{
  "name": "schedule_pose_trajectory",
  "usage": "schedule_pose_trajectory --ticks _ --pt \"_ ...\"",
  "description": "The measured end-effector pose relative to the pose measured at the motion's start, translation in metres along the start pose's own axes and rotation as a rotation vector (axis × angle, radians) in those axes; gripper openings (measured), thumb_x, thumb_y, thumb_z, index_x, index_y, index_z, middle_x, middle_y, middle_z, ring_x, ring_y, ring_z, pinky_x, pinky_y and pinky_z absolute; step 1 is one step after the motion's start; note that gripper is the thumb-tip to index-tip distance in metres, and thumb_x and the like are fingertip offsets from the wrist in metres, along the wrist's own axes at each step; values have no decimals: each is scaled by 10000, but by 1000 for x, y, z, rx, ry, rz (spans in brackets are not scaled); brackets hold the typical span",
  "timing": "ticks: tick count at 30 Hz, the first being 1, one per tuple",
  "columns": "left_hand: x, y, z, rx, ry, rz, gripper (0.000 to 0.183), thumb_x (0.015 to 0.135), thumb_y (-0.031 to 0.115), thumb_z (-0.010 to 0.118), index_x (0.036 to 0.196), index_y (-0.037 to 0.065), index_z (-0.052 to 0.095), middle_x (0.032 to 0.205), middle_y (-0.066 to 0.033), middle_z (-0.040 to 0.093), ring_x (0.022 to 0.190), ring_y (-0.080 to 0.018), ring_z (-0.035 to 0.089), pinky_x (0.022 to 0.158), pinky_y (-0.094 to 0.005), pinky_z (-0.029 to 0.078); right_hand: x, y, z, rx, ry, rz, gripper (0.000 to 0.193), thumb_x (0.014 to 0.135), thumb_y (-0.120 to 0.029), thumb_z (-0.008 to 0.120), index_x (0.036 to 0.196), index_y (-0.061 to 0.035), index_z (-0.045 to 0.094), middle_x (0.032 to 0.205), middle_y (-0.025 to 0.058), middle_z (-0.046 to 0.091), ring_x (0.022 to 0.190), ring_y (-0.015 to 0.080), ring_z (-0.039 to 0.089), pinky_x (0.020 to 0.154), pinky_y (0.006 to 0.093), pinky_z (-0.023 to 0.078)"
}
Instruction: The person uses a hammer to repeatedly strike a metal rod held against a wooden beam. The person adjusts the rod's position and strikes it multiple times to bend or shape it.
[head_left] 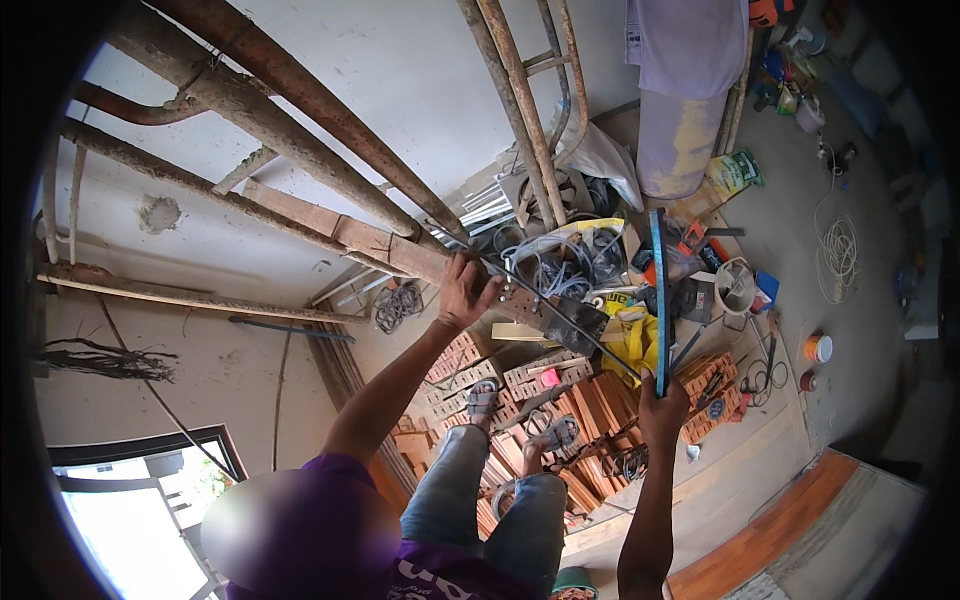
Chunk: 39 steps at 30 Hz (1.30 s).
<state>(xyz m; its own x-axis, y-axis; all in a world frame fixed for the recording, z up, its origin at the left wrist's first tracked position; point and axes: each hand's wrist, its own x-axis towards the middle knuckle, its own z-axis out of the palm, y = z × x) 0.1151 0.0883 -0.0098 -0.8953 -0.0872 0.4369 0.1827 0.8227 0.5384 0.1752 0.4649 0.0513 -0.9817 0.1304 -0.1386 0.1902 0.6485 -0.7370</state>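
Note:
My left hand [466,292] is closed at the wooden plank [360,238], its fingers curled over the end of a thin dark metal rod [603,347]. Beside that hand, several short metal pegs [507,280] stand up from the plank. The rod slants down to the right toward my right hand [662,408], whose fingers are wrapped around the lower end of a long blue bar [658,300]. That bar points away from me, nearly upright in the picture. Where the rod meets the right hand is hard to make out.
Below lie stacked hollow bricks [580,415], and my sandaled feet rest among them. Rusty pipes [300,110] lean at the upper left. Coiled hoses [560,260], a yellow bag [635,335] and a white bucket [735,285] clutter the floor ahead. A coiled cable [838,248] lies farther right.

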Motion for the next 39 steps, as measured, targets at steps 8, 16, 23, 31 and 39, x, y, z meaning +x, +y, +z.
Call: schedule_pose_trajectory --ticks 8,16,23,31,39 --pt "-6 121 -11 -1252 -12 -670 750 989 604 286 1380 -27 395 1131 -190 614 1017 -246 593 1002 -384 439 -34 48 11 187 1 131 280 925 -245 645 777 -33 538 624 13 485 590 118 451 551 318 363" --pt "-5 179 -68 -742 -169 -641 370 1043 362 408 918 33 521 690 11 465 576 -65 416 527 -238 379 -108 57 34 452 -172 270 475 986 -461 501 1058 -22 666 878 90 685 725 146 584 660 319 456" --pt "-36 149 -120 -298 -451 -414 367 1026 316 455 943 -23 566 659 -64 500 609 -121 447 585 -295 394 -188 120 21 479 -325 669 500 991 -400 513 617 -77 438 496 12 438 429 116 485 427 281 390" --pt "-108 239 -15 -1020 -373 -726 222 1035 184 424 1133 -12 463 982 -144 652 910 -190 647 787 -322 533 -237 156 6 321 -304 706 584 971 -502 498 628 -29 480 474 27 430 437 145 482 448 337 392" --pt "-88 271 80 -1321 -40 -961 367 981 207 572 1256 13 426 1014 -144 661 909 -202 675 753 -351 600 -284 214 0 232 -177 1009 520 966 -406 538 631 -10 502 457 40 406 365 180 484 359 339 422"
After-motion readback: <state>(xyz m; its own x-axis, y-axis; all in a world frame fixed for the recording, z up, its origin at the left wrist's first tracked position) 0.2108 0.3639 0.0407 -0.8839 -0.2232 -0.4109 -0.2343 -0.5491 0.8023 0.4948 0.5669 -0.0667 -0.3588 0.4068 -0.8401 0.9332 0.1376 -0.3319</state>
